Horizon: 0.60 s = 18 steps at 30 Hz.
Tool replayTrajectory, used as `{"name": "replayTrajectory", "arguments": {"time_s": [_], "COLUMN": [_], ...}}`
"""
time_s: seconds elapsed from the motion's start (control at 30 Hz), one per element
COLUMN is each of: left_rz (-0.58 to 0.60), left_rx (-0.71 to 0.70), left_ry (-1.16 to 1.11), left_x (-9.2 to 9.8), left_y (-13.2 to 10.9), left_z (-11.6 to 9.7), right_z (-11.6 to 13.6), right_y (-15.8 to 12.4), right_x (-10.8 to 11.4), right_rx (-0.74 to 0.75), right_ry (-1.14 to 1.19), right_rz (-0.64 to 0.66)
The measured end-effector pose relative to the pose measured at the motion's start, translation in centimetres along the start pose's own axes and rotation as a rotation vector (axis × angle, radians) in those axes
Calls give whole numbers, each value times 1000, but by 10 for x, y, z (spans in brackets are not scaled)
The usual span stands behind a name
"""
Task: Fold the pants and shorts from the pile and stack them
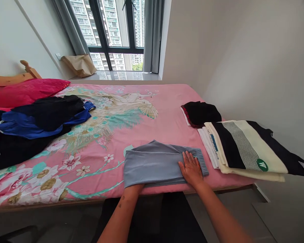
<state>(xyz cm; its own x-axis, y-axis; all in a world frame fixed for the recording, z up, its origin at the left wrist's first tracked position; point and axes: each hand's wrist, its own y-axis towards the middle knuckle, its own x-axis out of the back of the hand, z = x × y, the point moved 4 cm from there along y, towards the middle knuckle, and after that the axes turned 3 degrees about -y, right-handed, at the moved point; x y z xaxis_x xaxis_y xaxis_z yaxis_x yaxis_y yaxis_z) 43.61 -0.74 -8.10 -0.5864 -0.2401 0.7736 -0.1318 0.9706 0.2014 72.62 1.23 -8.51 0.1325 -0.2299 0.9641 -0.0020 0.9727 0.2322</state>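
Note:
Grey trousers (pixel 154 165) with a ribbed elastic waistband lie folded lengthwise near the bed's front edge. My right hand (pixel 192 168) rests flat on them beside the waistband, fingers stretched out. At the other end, my left hand (pixel 136 189) is tucked beneath the lower edge of the cloth. Its fingers are hidden by the fabric, so their pose does not show.
Folded cream, black and striped clothes (pixel 245 145) are stacked at the right, with a folded black garment (pixel 202 113) behind. Loose black and blue clothes (pixel 32 121) lie left by a red pillow (pixel 32 91). A paper bag (pixel 79 65) stands on the windowsill.

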Motion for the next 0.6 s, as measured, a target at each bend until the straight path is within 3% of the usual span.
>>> {"name": "replayTrajectory", "arguments": {"time_s": [0.1, 0.2, 0.27, 0.37, 0.43, 0.6], "left_rz": [60, 144, 172, 71, 61, 305], "left_rx": [-53, -248, -365, -424, -396, -344], "left_ry": [45, 37, -31, -39, 78, 316], "left_x": [17, 49, 74, 102, 106, 86], "left_y": [-35, -71, -75, -39, 2, 90], "left_z": [-12, -25, -30, -32, -29, -24], "right_z": [-2, -8, -15, -25, -28, -26], "right_y": [2, 5, 6, 9, 12, 19], "right_x": [7, 21, 31, 43, 48, 51], "right_rx": [-6, -33, -74, -144, -178, -219], "right_ry": [39, 101, 109, 70, 40, -16], "right_rz": [-57, -129, -132, -81, -34, 54]}}
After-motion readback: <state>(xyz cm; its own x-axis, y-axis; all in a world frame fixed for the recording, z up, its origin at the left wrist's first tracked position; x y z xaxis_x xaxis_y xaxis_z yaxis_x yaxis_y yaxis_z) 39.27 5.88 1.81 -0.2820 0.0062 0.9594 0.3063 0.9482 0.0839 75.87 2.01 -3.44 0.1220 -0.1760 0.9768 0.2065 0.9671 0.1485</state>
